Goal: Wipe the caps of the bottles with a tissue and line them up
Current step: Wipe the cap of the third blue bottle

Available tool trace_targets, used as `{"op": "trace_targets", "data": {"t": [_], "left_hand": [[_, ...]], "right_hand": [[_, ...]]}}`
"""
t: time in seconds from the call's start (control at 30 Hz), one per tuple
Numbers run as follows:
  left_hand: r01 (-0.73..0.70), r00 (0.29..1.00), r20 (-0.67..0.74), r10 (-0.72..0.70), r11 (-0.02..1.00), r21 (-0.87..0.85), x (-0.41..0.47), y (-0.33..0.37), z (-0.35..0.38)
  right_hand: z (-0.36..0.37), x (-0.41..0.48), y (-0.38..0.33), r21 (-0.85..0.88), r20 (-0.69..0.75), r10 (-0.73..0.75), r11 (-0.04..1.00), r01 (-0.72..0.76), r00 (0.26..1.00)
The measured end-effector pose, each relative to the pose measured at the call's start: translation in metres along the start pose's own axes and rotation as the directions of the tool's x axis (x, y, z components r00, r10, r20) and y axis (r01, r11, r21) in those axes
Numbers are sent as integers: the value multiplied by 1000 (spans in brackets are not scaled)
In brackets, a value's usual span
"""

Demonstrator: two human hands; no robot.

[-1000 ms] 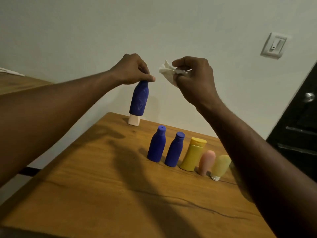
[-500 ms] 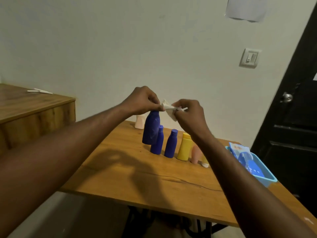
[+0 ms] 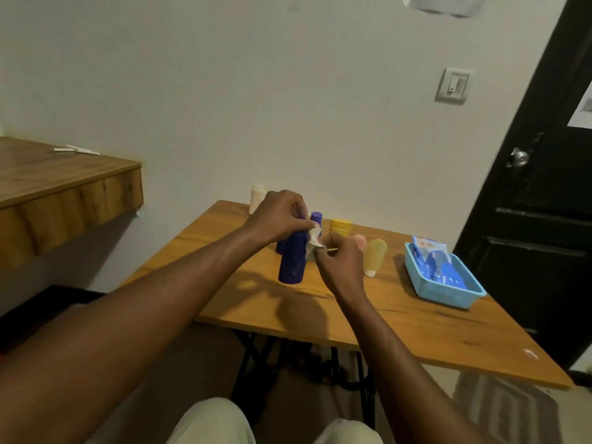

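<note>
Two hands raised together over brown wooden desk [image 3: 416, 328].

Left hand [image 3: 282, 219]: fingers curled over upper end of dark blue plastic bottle [image 3: 291, 265], gripping from above. Bottle apparently lifted just clear of desk; contact at base not resolvable. Long axis near upright, top tipped slightly rightward, toward right hand [image 3: 339, 264].

Right hand: thumb and fingertips closed in a pinch on crumpled white tissue [image 3: 313, 241], nothing else held. Tissue touching bottle's right shoulder, just under left fingertips.

Key relation: cap end up and left of right hand, buried under left fingers; cap itself not visible. Tissue hand just beside cap end, but blocked. Judged: wiping step about to start; needs left grip shifted down the body, or bottle turned, to bare the cap.

Row behind hands, running rightward: second dark blue bottle [image 3: 316, 217], yellow flip-top bottle [image 3: 340, 226], pink tube [image 3: 360, 240], pale yellow tube [image 3: 375, 256]. Likely slot for held bottle at left end of row, on left hand's side. Light blue plastic tray [image 3: 448, 296] well apart, to the right.
</note>
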State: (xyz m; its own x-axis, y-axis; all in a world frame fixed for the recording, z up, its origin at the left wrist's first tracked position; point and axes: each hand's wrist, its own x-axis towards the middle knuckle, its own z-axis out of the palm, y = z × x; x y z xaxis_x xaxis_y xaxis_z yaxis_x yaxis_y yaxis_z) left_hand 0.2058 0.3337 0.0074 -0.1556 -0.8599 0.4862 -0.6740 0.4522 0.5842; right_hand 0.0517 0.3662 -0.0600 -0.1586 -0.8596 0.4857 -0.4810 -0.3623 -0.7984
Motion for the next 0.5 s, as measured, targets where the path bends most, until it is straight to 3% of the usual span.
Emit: {"op": "trace_targets", "data": {"t": [0.23, 0.33, 0.5], "left_hand": [[21, 999, 35, -20, 1000, -21, -11, -18, 23], [0, 1000, 21, 1, 1000, -20, -14, -22, 28], [-15, 999, -45, 11, 996, -89, -19, -28, 28]], "right_hand": [[15, -18, 41, 81, -43, 13, 997, -10, 999], [21, -16, 53, 129, -48, 66, 990, -59, 997], [22, -22, 53, 181, -32, 17, 983, -11, 999]]}}
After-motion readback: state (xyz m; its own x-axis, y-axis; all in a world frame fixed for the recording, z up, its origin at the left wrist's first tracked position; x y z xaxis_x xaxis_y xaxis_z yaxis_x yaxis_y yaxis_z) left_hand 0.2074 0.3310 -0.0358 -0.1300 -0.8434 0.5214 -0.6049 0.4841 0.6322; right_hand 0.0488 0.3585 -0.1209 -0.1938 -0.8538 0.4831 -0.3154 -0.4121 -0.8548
